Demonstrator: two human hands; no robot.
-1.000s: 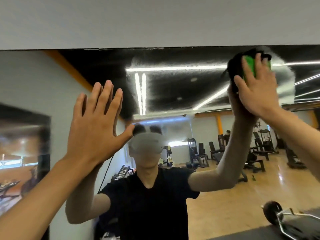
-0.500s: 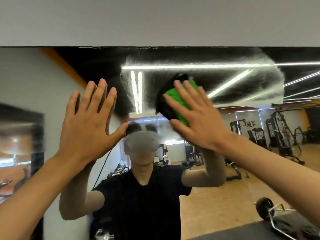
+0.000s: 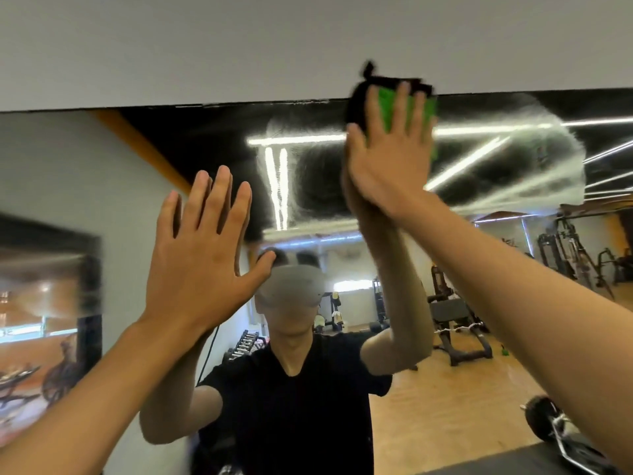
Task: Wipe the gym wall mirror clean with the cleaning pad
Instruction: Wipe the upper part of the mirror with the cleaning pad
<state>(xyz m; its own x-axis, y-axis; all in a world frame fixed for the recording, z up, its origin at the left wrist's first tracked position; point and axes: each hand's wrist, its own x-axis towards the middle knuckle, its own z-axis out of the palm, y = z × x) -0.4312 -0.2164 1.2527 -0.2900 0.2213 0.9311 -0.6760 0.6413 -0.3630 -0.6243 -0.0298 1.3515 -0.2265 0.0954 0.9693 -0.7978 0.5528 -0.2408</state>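
Note:
The wall mirror (image 3: 102, 159) fills most of the view, with a hazy wet smear across its upper middle and right. My right hand (image 3: 387, 156) lies flat with straight fingers on the green and black cleaning pad (image 3: 388, 104), pressing it against the mirror at its top edge; the pad's black rim overlaps the grey wall above. My left hand (image 3: 198, 262) is spread flat against the glass, lower and to the left, holding nothing. My reflection shows behind both arms.
A plain grey wall (image 3: 239, 46) runs above the mirror's top edge. The mirror reflects a gym with weight machines (image 3: 565, 255), a bench (image 3: 455, 323), a barbell (image 3: 544, 423) and a wooden floor.
My right hand has slid the pad from the mirror's middle up and to the right, to the top edge. One second ago it was farther right. My left hand has stayed in place.

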